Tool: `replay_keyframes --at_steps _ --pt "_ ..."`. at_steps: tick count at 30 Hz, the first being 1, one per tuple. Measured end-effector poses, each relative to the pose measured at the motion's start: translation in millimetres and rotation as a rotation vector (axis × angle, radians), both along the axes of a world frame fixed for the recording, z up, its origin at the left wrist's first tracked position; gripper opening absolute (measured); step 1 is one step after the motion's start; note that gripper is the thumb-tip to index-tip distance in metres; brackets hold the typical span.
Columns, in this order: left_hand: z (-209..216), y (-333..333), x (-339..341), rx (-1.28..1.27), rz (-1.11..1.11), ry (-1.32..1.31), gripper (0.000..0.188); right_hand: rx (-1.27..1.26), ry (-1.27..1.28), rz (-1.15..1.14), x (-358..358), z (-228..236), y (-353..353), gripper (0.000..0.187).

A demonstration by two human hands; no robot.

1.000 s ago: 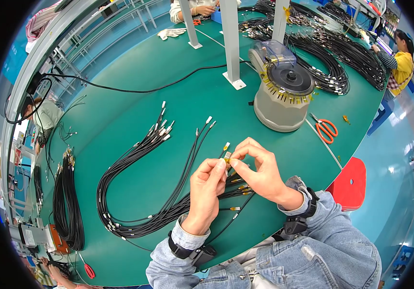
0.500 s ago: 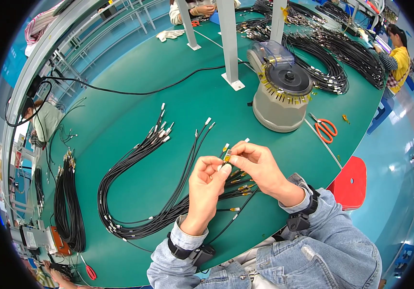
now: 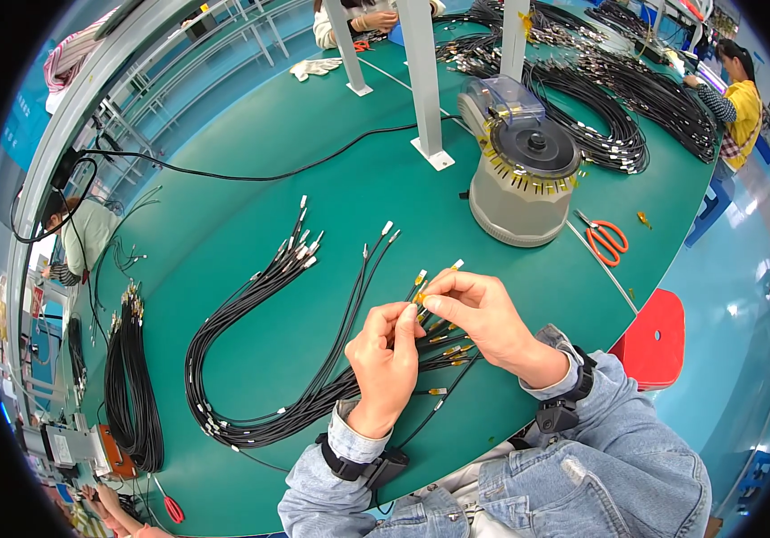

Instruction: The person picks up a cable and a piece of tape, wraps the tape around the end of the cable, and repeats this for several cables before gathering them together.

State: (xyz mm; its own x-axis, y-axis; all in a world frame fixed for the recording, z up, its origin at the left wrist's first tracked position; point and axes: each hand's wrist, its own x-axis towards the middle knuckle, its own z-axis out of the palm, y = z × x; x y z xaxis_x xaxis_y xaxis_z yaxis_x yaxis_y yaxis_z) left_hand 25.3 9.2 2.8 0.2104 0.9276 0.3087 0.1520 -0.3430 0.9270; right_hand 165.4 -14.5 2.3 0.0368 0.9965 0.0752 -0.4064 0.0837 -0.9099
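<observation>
Left hand and right hand meet in a narrow fingertip grip on a yellow-taped cable end, presumably to steady so small a part; hands hide most of it, so exact hold unclear. Black cable bundle loops at 9 o'clock on the green desk; beige tape dispenser at 1, orange scissors at 2, probably for right-side reach.

Can't see much of the yellow-taped cable end — fingertips of my L hand and R hand cover it. Black cable bundle runs out of sight behind L hand. Top edge cuts off a co-worker's head, sleeve showing; bottom edge crops my denim jacket. Far cable tips — too small to tell apart.
</observation>
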Motion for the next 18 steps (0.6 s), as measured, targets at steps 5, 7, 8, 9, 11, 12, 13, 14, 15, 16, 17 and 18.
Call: replay_keyframes --at_steps 5,7,8,9,11,12,13,14,15,16,17,18 --pt "0.8 -1.2 0.9 0.095 0.033 0.073 0.010 -0.027 -0.018 -0.020 -0.6 3.7 -1.8 0.014" --pt "0.5 -0.9 1.8 0.110 0.034 0.069 0.009 -0.033 -0.021 -0.018 -0.3 3.8 -2.0 0.014" --pt "0.2 -0.6 2.3 0.125 0.036 0.064 0.008 -0.036 -0.008 -0.017 0.0 3.3 -2.2 0.014" --pt "-0.1 -0.3 2.7 0.141 0.037 0.059 0.007 -0.038 0.004 -0.016 0.4 2.9 -2.4 0.014" --pt "-1.1 0.8 3.0 0.169 0.045 0.075 0.006 -0.040 0.017 -0.014 0.8 2.8 -2.7 0.014" --pt "-1.7 1.4 3.1 0.198 0.053 0.090 0.005 -0.046 0.029 -0.015 0.8 2.9 -2.8 0.014" --pt "-2.3 2.0 3.1 0.226 0.060 0.105 0.005 -0.053 0.041 -0.015 0.9 3.1 -3.0 0.014" --pt "-3.0 2.4 2.4 0.226 0.061 0.105 0.005 -0.060 0.053 -0.015 0.5 3.1 -2.9 0.014" --pt "-3.7 2.8 1.7 0.265 0.074 0.135 0.006 -0.061 0.053 -0.014 0.2 3.4 -2.9 0.014" --pt "-4.5 3.2 0.9 0.304 0.088 0.166 0.007 -0.076 0.065 -0.012 -0.2 4.2 -2.9 0.012" --pt "-5.3 3.7 0.1 0.343 0.102 0.196 0.007 -0.091 0.076 -0.010 -0.6 5.2 -3.0 0.010" --pt "-6.3 4.5 -0.9 0.342 0.103 0.196 0.007 -0.106 0.088 -0.007 -1.1 6.1 -3.1 0.008"
